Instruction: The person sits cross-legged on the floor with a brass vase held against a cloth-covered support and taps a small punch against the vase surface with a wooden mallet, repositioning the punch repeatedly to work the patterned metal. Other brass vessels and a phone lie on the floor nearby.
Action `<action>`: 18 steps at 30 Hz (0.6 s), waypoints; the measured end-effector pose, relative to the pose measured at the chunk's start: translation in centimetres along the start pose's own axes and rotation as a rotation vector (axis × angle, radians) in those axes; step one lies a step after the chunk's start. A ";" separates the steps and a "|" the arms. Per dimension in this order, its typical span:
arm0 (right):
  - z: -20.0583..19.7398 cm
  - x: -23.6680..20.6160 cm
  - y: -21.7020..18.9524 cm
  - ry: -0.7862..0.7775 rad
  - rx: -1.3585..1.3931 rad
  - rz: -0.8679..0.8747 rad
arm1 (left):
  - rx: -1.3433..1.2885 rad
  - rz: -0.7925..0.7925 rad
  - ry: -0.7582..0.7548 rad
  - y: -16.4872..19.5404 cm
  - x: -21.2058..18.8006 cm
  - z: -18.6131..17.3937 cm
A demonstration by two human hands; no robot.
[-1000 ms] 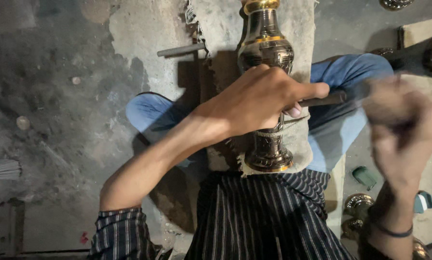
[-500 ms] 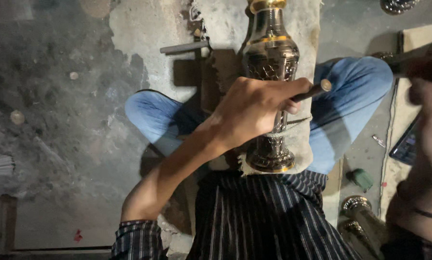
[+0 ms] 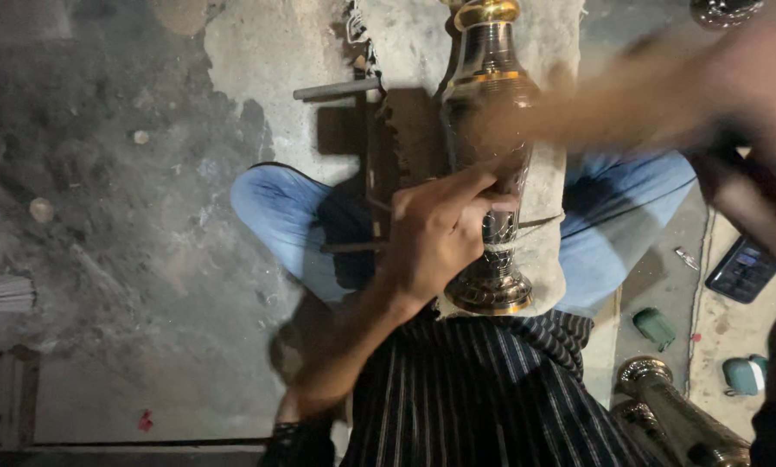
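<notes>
A tall dark metal vase (image 3: 490,104) with gold bands lies lengthwise on a cloth-covered block (image 3: 545,251) between my crossed legs in blue jeans. My left hand (image 3: 440,238) rests over the vase's slim lower part. Its thumb and forefinger are pinched together against the metal, on a thin metal rod that is mostly hidden by the fingers. My right hand (image 3: 751,104) is a large blur at the upper right, closed on a stick-like tool (image 3: 595,104) that streaks leftward over the vase's body.
A second brass vase (image 3: 677,419) lies at the bottom right. A dark phone (image 3: 742,270), a small green object (image 3: 654,327) and a teal case (image 3: 745,374) sit on the floor to the right. A metal bar (image 3: 336,88) juts left of the block.
My right hand has swung up and in from the right edge, blurred, with the stick over the vase. My left hand has slid lower on the vase; the rod no longer sticks out.
</notes>
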State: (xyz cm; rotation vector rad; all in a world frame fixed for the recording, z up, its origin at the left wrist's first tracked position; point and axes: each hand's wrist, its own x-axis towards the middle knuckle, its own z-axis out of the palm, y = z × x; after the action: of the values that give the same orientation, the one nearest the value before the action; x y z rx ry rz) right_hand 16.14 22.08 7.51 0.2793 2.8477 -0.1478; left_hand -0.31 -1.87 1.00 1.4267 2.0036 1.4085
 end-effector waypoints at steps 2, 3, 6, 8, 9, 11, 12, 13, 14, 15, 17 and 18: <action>-2.5 1.1 -1.6 -0.005 -0.045 -0.047 | 0.085 -0.023 0.089 -0.1 -1.2 0.5; -3.4 1.4 -2.2 -0.007 -0.057 -0.058 | 0.094 -0.048 0.141 -0.2 -1.7 0.9; -4.3 1.9 -3.1 -0.002 -0.060 -0.101 | 0.152 -0.053 0.268 -0.7 -3.0 1.9; -3.8 1.8 -3.1 0.035 -0.033 -0.141 | 0.151 -0.035 0.312 -0.9 -3.8 2.5; -3.4 1.7 -2.8 0.052 -0.012 -0.149 | 0.135 -0.032 0.331 -0.8 -4.1 2.6; -2.5 1.2 -2.5 0.059 0.019 -0.144 | 0.110 -0.048 0.340 -0.8 -4.4 2.6; -2.3 0.9 -2.4 0.037 0.040 -0.120 | 0.098 -0.065 0.322 -0.8 -4.4 2.4; -2.0 0.5 -2.4 -0.006 0.085 -0.074 | 0.084 -0.083 0.300 -0.7 -4.2 2.1; -1.9 0.1 -2.4 -0.058 0.148 -0.014 | 0.015 -0.160 0.283 -0.7 -3.8 1.7; -1.7 -0.4 -2.6 -0.035 0.327 0.043 | -0.056 -0.242 0.268 -0.6 -3.3 1.2; -1.4 -1.6 -3.1 0.253 0.773 0.030 | -0.315 -0.279 0.282 -0.5 -1.8 0.3; -0.8 -1.9 -3.5 0.376 0.827 0.075 | -0.508 -0.242 0.289 -0.3 -1.1 -0.3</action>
State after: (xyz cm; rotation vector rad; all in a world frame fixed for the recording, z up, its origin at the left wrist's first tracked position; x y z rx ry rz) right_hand 17.06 18.43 9.04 0.6240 2.9557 -1.3908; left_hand -0.15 -2.94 0.56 0.7755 1.7127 1.9099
